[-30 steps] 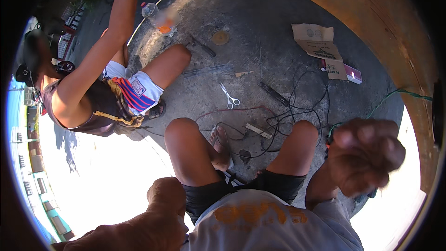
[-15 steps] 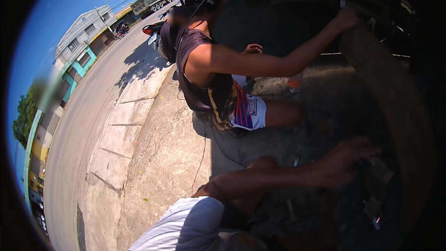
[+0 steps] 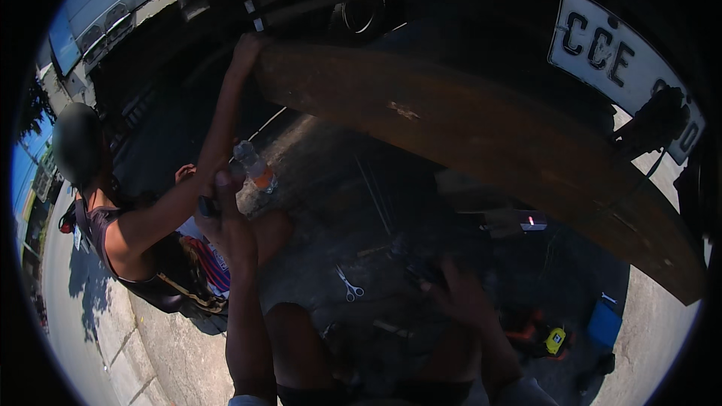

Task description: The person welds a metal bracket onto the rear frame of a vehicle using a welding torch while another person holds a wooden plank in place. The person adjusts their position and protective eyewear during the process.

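Note:
My left hand point(image 3: 228, 233) is raised in front of the co-worker's forearm, with its fingers closed. A small dark object point(image 3: 209, 207) shows at its fingers, but its kind is unclear. Lower down in the shade, my right hand point(image 3: 460, 297) closes around a dark tool point(image 3: 423, 271), too dim and blurred to name. White-handled scissors point(image 3: 350, 286) lie on the ground between my hands. Above them stretches a long brown beam point(image 3: 451, 116) at the back of a vehicle. The co-worker's hand point(image 3: 247, 51) touches its left end.
A co-worker point(image 3: 143, 240) sits close on my left. Beyond stands a clear plastic bottle point(image 3: 254, 167) with an orange label. On the right are a licence plate point(image 3: 602, 49), a yellow tape measure point(image 3: 555, 340) and a blue box point(image 3: 604, 322). A lit device point(image 3: 531, 220) lies under the beam.
My view has swung right, from the street toward the vehicle's rear. My left hand, earlier stretched out to the right, is now raised before me; my right hand shows more clearly.

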`<state>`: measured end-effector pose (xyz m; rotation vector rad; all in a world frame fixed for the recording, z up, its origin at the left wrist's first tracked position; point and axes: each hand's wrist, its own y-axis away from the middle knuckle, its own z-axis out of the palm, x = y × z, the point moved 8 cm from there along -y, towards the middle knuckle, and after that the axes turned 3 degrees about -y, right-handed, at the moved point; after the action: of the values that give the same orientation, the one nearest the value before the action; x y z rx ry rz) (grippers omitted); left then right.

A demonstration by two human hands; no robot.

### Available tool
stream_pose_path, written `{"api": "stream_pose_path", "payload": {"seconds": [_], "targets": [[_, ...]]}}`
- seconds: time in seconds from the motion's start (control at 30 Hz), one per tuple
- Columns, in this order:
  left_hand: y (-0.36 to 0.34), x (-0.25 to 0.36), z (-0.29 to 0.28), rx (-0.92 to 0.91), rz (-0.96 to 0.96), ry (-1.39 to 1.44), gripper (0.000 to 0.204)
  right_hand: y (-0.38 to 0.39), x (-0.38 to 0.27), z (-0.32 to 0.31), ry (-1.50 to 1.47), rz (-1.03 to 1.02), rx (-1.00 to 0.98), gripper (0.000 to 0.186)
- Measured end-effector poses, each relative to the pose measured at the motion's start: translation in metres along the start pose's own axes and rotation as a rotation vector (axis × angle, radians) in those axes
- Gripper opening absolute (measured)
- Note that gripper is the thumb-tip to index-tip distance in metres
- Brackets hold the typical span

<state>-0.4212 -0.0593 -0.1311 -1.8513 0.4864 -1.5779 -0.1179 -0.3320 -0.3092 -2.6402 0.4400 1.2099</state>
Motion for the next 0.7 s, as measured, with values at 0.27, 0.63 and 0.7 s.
{"api": "stream_pose_path", "payload": {"seconds": [0.27,0.63,0.7], "targets": [[0.028,-0.033,0.079,-0.101,-0.304,0.150,0.033,0.094,-0.074,-0.119,-0.026,-0.380,0.605,0.071],[0.048,0.228,0.263,-0.323,0.762,0.328,0.030,0.050,-0.179,-0.215,0.237,-0.550,0.963,0.129],[0.047,0.234,0.286,-0.472,0.690,0.320,0.034,0.044,-0.177,-0.218,0.149,-0.462,0.944,0.133]]}}
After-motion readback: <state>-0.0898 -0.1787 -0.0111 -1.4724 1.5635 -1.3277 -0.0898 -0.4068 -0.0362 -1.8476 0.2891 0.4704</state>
